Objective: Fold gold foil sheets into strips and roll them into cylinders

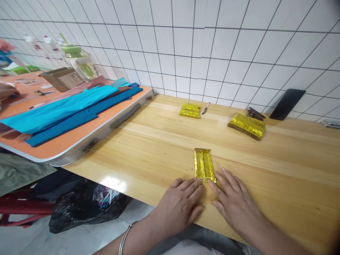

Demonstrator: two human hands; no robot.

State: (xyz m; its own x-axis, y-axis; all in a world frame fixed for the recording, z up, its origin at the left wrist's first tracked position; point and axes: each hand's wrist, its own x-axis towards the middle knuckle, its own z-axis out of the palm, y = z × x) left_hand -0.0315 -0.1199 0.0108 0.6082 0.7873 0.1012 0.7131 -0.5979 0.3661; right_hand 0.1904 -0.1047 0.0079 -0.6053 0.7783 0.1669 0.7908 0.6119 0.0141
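Note:
A gold foil piece lies flat on the wooden table, its sides folded in to a lengthwise seam and its near edge under my fingertips. My left hand rests its fingertips on the near left edge, fingers stretched and side by side. On the near right corner lie the fingertips of my right hand, with the fingers spread. Neither hand grips the foil. Farther back are a small folded gold piece and a thicker stack of gold foil.
A black clip, a dark flat object and a small pen-like tool lie near the tiled wall. At left, an orange-topped table bears blue sheets, a box and a bottle; a person's hand shows there.

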